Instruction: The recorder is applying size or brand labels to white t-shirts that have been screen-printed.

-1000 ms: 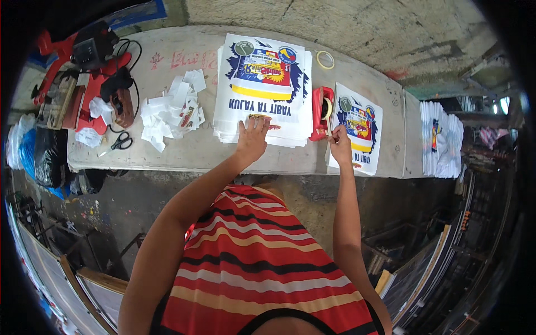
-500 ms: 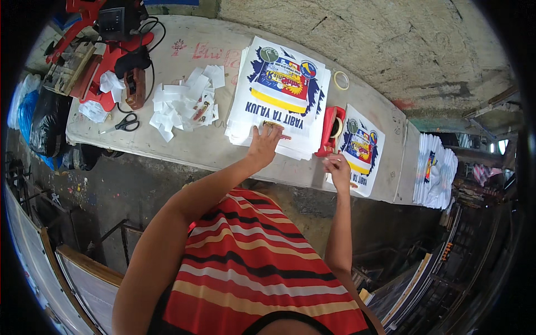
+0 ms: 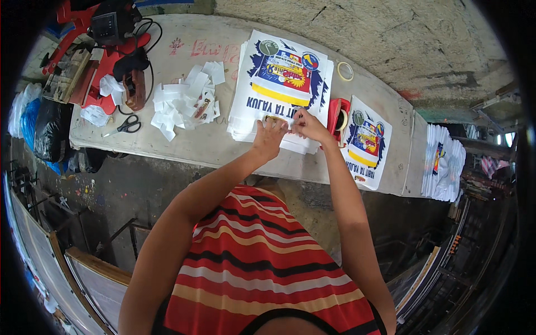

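Observation:
A stack of white printed sheets with blue, yellow and red artwork lies on the table. My left hand rests on its near part, fingers spread against a small brown-and-yellow printed strip. Just right of it, my right hand is over the same sheet with fingertips pinched together near the strip's end. Whatever is in that pinch is too small to make out. Beside the stack stands a red tape dispenser with a roll in it. A single printed sheet lies farther right, a similar strip at its near edge.
Left of the stack lies a pile of white paper slips. Beyond are black-handled scissors and a red machine with cables. A tape roll lies behind the dispenser. Folded white bundles sit past the table's right end.
My right hand has moved left from the near end of the tape dispenser onto the stack, next to my left hand. The left hand stays on the stack by the strip.

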`<state>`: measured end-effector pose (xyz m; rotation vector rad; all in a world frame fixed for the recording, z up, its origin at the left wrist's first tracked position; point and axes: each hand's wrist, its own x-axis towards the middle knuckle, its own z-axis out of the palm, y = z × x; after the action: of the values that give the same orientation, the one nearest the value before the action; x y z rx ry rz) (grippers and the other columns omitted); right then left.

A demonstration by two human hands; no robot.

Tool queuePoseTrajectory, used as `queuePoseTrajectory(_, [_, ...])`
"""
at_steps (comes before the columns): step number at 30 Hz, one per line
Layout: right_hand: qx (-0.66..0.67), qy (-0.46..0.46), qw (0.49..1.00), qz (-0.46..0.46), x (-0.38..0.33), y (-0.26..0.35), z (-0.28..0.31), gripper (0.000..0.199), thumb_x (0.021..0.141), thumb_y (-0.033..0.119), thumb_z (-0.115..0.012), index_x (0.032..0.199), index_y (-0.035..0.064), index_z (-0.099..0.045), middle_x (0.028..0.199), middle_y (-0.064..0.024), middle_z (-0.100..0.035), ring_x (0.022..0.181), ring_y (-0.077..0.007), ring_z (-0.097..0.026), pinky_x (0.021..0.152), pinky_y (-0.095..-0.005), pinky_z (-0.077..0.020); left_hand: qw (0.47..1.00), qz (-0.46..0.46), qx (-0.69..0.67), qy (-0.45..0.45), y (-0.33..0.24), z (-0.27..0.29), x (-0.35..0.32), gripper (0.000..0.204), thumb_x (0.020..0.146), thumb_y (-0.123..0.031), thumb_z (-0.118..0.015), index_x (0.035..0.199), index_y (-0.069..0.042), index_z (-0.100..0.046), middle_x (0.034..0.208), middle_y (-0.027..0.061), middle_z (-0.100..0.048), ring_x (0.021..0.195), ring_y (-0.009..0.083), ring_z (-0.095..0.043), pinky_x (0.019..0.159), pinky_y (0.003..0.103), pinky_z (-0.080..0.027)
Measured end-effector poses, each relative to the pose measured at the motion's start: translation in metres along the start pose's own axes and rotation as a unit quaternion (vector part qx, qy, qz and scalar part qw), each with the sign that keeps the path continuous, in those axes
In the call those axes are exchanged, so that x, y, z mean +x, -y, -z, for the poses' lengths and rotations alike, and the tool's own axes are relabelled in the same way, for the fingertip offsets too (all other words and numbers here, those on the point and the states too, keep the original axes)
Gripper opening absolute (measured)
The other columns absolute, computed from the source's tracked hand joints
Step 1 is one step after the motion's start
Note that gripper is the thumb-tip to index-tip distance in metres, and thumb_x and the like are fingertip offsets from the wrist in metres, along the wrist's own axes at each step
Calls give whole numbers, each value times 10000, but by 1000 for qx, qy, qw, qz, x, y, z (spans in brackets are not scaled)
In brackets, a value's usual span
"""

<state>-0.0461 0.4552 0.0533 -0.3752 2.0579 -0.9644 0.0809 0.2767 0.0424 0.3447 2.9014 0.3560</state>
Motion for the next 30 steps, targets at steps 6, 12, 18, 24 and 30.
queuePoseTrajectory(6, [-183, 43, 980, 73, 21, -1, 4, 215, 915, 33, -597, 1046, 63, -430, 808, -110, -682, 706, -207, -644, 628, -351, -491, 1000, -6, -6, 1, -1, -1, 0, 737, 809, -186, -693, 1494, -114, -429, 1468, 100, -390, 1351, 391, -366, 1037, 644, -369])
queuePoseTrajectory(12, [-300, 62, 949, 72, 35, 18, -3, 246, 856, 57, -647, 1034, 48, -477, 863, -165, -673, 818, -326, -668, 700, -420, -498, 1000, 4, -5, 4, 1, -1, -1, 762, 804, -155, -681, 1512, -119, -403, 1460, 99, -404, 1350, 378, -366, 1044, 639, -368])
queuePoseTrajectory(18, [-325, 86, 942, -12, 44, 32, -2, 457, 767, 155, -738, 1141, 14, -515, 1017, -246, -682, 996, -406, -664, 835, -455, -528, 1000, 9, -3, 3, -2, 2, 0, 769, 799, -121, -671, 1514, -113, -390, 1448, 96, -421, 1341, 362, -379, 1047, 630, -370])
queuePoseTrajectory(24, [-389, 25, 921, 17, 35, 32, 3, 458, 751, 275, -791, 1060, 0, -594, 980, -215, -699, 948, -379, -684, 814, -453, -537, 1000, 8, 6, -1, -1, 3, 0, 738, 807, -124, -673, 1495, -106, -407, 1463, 99, -418, 1345, 363, -384, 1045, 630, -372])
queuePoseTrajectory(30, [-311, -65, 948, -26, 10, 1, 19, 492, 705, 412, -890, 749, 45, -566, 743, -126, -634, 693, -262, -614, 618, -386, -463, 999, 13, 28, 17, -8, 4, 3, 730, 833, -153, -669, 1503, -104, -382, 1480, 117, -401, 1353, 382, -381, 1040, 632, -380])
